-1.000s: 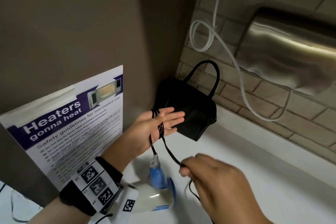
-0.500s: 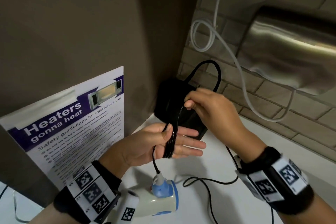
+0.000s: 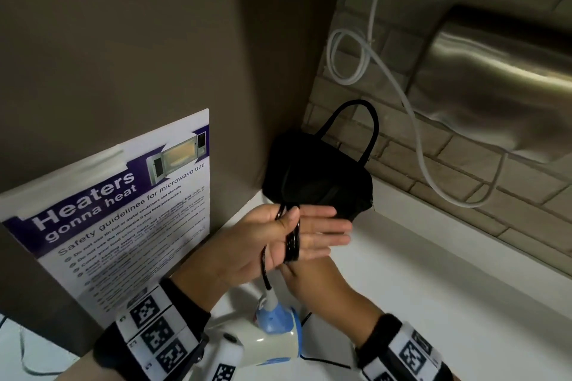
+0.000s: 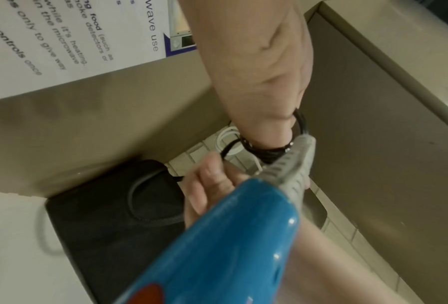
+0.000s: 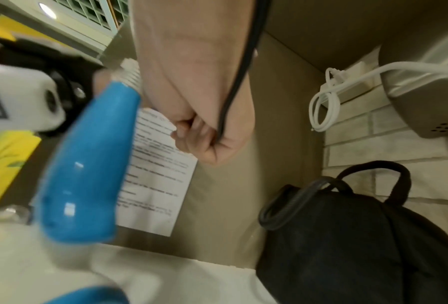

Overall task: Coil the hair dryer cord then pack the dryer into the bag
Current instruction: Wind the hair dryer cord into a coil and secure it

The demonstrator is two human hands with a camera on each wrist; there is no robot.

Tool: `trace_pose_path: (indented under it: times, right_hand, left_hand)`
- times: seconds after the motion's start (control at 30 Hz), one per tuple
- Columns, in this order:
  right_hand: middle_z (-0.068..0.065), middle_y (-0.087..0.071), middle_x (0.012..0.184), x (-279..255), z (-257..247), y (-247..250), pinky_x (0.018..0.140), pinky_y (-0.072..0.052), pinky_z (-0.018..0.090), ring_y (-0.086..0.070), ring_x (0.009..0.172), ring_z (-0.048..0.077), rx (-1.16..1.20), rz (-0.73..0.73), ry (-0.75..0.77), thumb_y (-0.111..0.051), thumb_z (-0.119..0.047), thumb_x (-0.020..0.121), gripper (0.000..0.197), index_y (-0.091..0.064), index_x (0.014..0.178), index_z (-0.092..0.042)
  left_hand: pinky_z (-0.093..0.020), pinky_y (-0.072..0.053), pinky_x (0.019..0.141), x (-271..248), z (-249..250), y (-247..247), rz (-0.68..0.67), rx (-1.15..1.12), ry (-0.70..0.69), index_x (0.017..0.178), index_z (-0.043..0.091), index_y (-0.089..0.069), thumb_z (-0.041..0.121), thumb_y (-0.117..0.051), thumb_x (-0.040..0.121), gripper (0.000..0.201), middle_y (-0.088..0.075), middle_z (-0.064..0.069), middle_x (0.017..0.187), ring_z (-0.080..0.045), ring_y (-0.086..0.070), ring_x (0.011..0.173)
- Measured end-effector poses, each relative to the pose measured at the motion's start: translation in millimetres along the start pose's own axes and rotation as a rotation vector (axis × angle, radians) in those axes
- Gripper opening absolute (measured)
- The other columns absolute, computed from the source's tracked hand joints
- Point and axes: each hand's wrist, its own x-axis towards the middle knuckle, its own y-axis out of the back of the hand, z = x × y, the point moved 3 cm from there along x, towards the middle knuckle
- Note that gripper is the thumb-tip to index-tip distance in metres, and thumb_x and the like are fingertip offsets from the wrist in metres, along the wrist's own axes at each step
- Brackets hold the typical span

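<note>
Left hand [image 3: 288,241] flat, fingers straight, black cord [image 3: 292,241] looped around its palm, right hand [image 5: 204,131] beneath — pinching the cord, hair dryer [image 3: 266,337] at 6 o'clock on white counter [image 3: 433,303], black bag [image 3: 318,176] at 12 o'clock — brick wall [image 3: 464,170] behind.

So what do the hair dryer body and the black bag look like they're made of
Hair dryer: likely hard glossy plastic, cream and blue, with sharp light reflections on the shell. Black bag: seemingly soft matte woven fabric, no shine, with a slumped shape and cord-like handles.

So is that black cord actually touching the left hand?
Touching. The head view shows the black cord looped around the flat left hand, lying on the palm with the thumb over it.
</note>
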Motion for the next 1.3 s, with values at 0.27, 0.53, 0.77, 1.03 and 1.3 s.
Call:
trace_pose_path:
  times: [0.27,0.53,0.77,1.03,1.3]
  right_hand:
    - [-0.003,-0.056,0.053,-57,35,11,0.041,-0.006,0.018,-0.03,0.044,0.017,-0.246,0.026,0.655,-0.026,-0.046,0.089,0.032,-0.031,0.068,-0.023]
    - [-0.01,-0.047,0.044,-92,51,52,0.036,-0.012,0.019,-0.037,0.035,0.012,-0.271,0.385,0.751,-0.034,-0.041,0.092,0.03,-0.036,0.066,-0.028]
    - [-0.011,-0.046,0.046,-110,61,62,0.031,-0.023,0.018,-0.036,0.036,0.011,-0.269,0.424,0.706,-0.023,-0.045,0.098,0.036,-0.042,0.071,-0.032]
    - [-0.012,-0.059,0.062,-117,56,92,0.039,-0.039,0.019,-0.045,0.048,0.013,-0.063,0.427,0.791,-0.026,-0.046,0.099,0.041,-0.057,0.076,-0.032]
    - [-0.009,-0.064,0.074,-62,24,147,0.054,-0.049,0.036,-0.06,0.066,0.016,0.1,0.48,0.817,-0.043,-0.035,0.094,0.025,-0.061,0.082,-0.022]
  left_hand:
    - [-0.045,-0.04,0.107,3,5,16,0.172,0.045,-0.103,0.136,-0.004,-0.039,0.018,-0.026,0.101,0.042,-0.056,-0.02,0.134,-0.036,-0.052,0.126]
    - [-0.045,-0.042,0.104,-1,11,38,0.355,0.059,-0.154,0.131,-0.005,-0.044,0.014,-0.024,0.102,0.041,-0.06,-0.022,0.128,-0.036,-0.056,0.121]
    - [-0.044,-0.043,0.103,-4,19,43,0.384,0.046,-0.194,0.13,-0.005,-0.044,0.014,-0.022,0.103,0.04,-0.06,-0.022,0.127,-0.035,-0.058,0.12]
    - [-0.045,-0.039,0.108,-3,2,38,0.342,0.177,-0.062,0.132,-0.001,-0.044,0.017,-0.024,0.102,0.04,-0.061,-0.018,0.128,-0.032,-0.057,0.121]
    - [-0.045,-0.038,0.108,-4,4,19,0.177,0.21,0.021,0.128,-0.002,-0.049,0.018,-0.03,0.097,0.041,-0.06,-0.023,0.126,-0.037,-0.057,0.12]
